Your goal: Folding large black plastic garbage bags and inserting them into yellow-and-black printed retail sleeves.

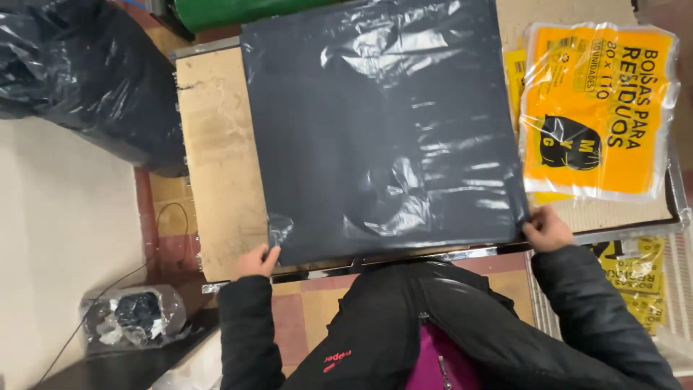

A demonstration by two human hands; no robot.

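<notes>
Head view shows me a dark grey plastic bag (382,123) spread flat on the wooden table (216,159). My left hand (256,260) has its grip pinched on the bag's near left corner; my right hand (546,229) has its grip pinched on the near right corner. Just right of the bag lies a rectangular orange packet of bags (595,108) in clear wrap with black lettering. Left of the bag, beyond the table edge, sits a full black sack (86,72).
</notes>
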